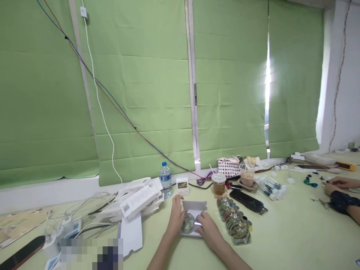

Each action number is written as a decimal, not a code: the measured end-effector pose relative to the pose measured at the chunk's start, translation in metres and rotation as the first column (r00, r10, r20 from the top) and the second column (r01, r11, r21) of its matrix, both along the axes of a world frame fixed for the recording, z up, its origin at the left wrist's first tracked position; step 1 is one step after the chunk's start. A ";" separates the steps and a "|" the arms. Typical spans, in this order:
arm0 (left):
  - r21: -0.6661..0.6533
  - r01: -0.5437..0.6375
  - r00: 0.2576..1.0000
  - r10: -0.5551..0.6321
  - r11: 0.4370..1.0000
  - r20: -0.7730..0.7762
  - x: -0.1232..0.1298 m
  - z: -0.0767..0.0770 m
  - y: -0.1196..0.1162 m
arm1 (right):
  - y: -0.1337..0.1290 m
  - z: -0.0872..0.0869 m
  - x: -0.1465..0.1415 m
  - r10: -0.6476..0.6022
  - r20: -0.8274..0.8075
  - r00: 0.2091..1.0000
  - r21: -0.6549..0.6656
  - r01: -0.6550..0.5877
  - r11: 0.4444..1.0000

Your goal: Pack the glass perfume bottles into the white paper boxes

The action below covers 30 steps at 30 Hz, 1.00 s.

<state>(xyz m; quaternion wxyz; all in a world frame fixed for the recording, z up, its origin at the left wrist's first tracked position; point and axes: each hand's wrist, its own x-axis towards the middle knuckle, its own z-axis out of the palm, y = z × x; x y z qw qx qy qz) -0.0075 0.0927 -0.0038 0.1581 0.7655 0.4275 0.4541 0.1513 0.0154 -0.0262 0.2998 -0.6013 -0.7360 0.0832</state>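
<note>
Open box (pixel 194 206) near barcoded carton (pixel 140 201)

Both bare forearms (pixel 164 245) are stretched forward; the left hand (pixel 176 215) is held with fingers extended, the right hand (pixel 208 228) with fingers bent.

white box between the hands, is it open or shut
Open: the white box has its flap raised at the back, and a round glass container shows inside.
</note>
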 end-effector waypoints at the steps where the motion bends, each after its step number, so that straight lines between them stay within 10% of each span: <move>1: -0.010 -0.009 1.000 0.009 1.000 0.011 0.001 0.000 0.004 | 0.000 0.002 0.000 0.006 0.009 1.000 0.000 -0.006 1.000; 14: 0.091 -0.287 0.957 0.290 0.954 -0.023 -0.083 0.038 -0.031 | -0.030 0.007 0.020 0.050 0.168 0.985 -0.045 -0.043 0.998; 22: 0.422 -0.615 0.738 0.675 0.666 0.008 -0.140 0.109 -0.022 | -0.032 0.005 0.012 0.038 0.151 0.988 -0.049 -0.031 0.998; 30: 0.329 -0.549 0.740 0.630 0.768 -0.237 -0.146 0.102 0.027 | -0.030 0.003 0.010 0.032 0.147 0.989 -0.058 -0.023 0.998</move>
